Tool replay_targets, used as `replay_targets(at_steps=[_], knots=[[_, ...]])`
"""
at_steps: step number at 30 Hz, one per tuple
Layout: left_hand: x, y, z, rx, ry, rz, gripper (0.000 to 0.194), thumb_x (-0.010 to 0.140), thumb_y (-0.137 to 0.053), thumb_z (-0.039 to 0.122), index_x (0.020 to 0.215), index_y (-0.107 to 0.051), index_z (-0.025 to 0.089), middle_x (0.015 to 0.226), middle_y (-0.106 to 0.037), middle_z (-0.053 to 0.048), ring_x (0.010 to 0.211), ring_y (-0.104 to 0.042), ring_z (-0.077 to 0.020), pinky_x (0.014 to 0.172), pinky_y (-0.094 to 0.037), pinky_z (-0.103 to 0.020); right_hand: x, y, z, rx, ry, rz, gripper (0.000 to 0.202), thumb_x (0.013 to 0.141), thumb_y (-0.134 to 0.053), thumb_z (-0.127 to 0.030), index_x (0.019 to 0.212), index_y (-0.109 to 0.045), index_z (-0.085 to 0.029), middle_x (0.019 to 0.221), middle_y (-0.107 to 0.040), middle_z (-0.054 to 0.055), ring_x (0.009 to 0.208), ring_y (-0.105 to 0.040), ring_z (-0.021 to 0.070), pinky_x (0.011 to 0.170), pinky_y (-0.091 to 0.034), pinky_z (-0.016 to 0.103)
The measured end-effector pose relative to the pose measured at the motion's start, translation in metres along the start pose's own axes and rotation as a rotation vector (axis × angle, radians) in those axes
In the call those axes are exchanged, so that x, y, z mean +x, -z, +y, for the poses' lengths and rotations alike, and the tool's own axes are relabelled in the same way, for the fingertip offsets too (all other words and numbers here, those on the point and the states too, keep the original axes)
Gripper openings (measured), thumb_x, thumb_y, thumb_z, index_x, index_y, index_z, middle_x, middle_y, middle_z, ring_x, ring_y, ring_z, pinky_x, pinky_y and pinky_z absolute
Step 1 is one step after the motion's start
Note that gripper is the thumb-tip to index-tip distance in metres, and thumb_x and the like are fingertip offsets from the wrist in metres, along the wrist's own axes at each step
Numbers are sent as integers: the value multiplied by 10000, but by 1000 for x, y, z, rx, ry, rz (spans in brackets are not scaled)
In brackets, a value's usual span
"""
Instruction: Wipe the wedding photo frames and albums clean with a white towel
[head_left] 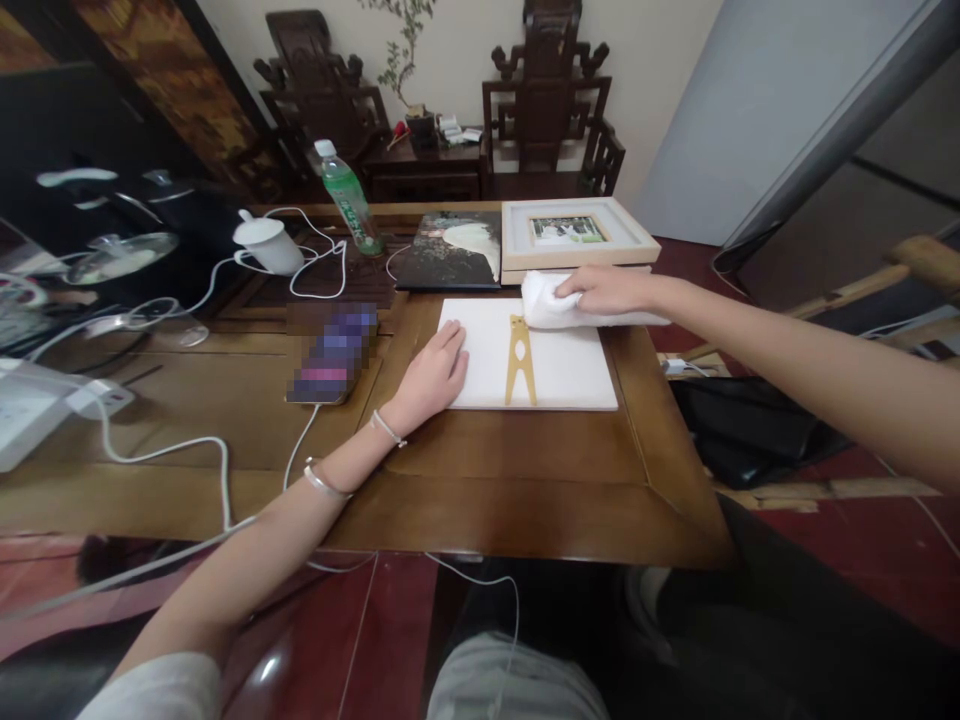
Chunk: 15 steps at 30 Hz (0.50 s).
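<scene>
Left hand (433, 375) lies flat, fingers together; right hand (611, 290) grips, arm outstretched.

Clothespin cutout (520, 362) on board (480, 350)

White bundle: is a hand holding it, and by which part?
The right hand holds the white bundle from above, near its left end.

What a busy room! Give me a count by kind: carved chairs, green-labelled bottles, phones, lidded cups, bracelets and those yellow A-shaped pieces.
Carved wooden chairs: 2
Green-labelled bottle: 1
Phone: 1
White lidded cup: 1
Bracelets: 2
Yellow A-shaped piece: 1
Total: 8
</scene>
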<state>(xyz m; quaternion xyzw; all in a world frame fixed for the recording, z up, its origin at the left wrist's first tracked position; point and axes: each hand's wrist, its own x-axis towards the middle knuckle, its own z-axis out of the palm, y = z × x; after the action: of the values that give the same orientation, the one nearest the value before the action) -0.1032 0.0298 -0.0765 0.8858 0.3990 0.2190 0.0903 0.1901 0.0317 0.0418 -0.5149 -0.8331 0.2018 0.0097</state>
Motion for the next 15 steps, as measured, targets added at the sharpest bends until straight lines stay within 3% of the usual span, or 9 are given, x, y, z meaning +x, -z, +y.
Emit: replay_targets(at_steps=[4,10,15], knots=[[0,-1,0,2,5,2,443,978,-345,262,1348,-479,59,1482,-437,-211,1419,-370,-300,1182,-321,-466,-34,-15,-20,-39,33,-29,133,657,-450,-83,667,-508,-203,690,-561,17,692,-506,196,685,-345,329],[0,-1,1,-4,3,3,437,972,-348,250,1348,-485,74,1483,-441,-197,1420,-367,-298,1181,-322,-470,-92,-42,-58,49,74,-33,272,650,-422,-30,751,-582,-225,756,-623,5,746,-552,191,700,-360,305],[0,-1,1,-10,8,8,436,965,-358,247,1346,-490,84,1484,-443,-189,1415,-373,-308,1179,-326,-484,-104,-45,-72,87,83,-138,288,627,-398,-16,708,-577,-227,668,-587,-11,672,-547,174,650,-352,295]])
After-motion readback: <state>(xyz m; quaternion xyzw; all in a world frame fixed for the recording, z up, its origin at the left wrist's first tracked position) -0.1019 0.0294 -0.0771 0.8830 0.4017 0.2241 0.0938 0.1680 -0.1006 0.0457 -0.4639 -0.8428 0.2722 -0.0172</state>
